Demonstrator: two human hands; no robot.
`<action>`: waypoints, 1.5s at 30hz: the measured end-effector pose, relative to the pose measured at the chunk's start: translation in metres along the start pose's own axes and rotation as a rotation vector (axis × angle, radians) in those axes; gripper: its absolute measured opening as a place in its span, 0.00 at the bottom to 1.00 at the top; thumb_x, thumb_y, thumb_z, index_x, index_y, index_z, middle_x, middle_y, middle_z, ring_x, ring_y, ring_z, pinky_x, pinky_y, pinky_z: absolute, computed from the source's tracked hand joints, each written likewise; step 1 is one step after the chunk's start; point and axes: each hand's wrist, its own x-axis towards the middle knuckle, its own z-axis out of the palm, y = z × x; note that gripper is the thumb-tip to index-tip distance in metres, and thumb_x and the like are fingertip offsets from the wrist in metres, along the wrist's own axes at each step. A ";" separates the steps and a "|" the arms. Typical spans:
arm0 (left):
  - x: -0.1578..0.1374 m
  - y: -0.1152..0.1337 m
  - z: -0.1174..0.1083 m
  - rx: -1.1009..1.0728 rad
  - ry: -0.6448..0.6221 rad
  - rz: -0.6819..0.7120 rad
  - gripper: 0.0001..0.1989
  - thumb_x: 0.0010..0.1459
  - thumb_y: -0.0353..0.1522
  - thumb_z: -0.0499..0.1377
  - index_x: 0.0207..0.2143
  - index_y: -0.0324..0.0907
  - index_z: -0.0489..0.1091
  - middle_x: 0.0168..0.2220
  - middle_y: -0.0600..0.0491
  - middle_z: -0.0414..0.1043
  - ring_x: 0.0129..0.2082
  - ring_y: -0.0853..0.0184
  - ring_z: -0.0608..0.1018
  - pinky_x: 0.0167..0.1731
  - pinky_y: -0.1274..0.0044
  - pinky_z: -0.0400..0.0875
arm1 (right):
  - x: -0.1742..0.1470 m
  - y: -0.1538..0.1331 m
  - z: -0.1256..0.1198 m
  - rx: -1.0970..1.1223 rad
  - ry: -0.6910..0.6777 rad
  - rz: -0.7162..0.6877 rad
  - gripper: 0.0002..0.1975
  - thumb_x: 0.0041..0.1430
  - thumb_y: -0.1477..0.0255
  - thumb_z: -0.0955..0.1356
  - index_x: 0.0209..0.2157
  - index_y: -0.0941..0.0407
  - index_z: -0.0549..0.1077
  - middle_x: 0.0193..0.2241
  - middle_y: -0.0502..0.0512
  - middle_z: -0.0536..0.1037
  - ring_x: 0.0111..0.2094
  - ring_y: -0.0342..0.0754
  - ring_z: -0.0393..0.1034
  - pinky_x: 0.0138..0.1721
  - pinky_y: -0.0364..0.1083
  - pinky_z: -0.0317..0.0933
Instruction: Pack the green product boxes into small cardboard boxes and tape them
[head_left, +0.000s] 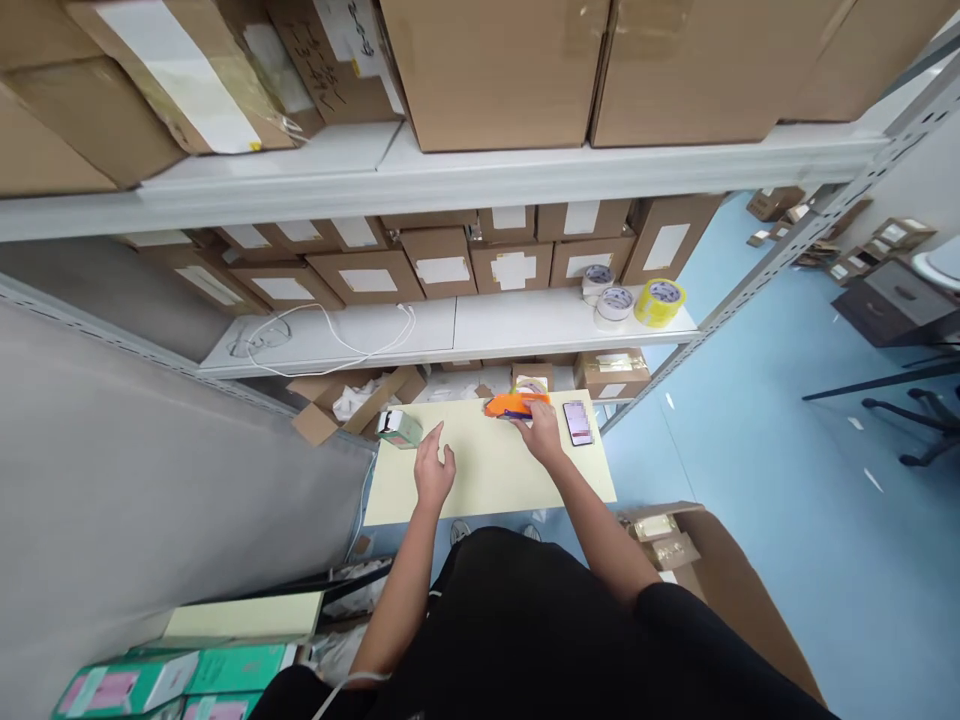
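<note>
My right hand (541,434) grips an orange tape dispenser (508,405) at the far edge of a small pale yellow table (480,480). Yellowish tape (531,386) shows just behind the dispenser. Over the left part of the table, my left hand (433,470) is open with its fingers apart and nothing in it. Just beyond it, to the left, stands a small green and white box (400,428); hand and box look slightly apart. To the right of my right hand lies a phone (577,423) with its screen lit.
Metal shelving (480,172) full of cardboard boxes rises ahead. Tape rolls (660,302) and a white cable (330,330) lie on its middle shelf. An open carton (352,398) sits left of the table, a large carton (739,590) at right. Green boxes (232,668) are stacked lower left.
</note>
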 end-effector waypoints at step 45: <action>-0.403 -0.091 -0.165 -0.349 0.419 -0.621 0.26 0.64 0.33 0.59 0.65 0.45 0.69 0.65 0.44 0.70 0.64 0.56 0.73 0.64 0.62 0.69 | -0.251 -0.169 0.188 0.074 -0.652 -0.551 0.30 0.69 0.62 0.61 0.69 0.56 0.63 0.67 0.65 0.67 0.69 0.60 0.59 0.69 0.65 0.55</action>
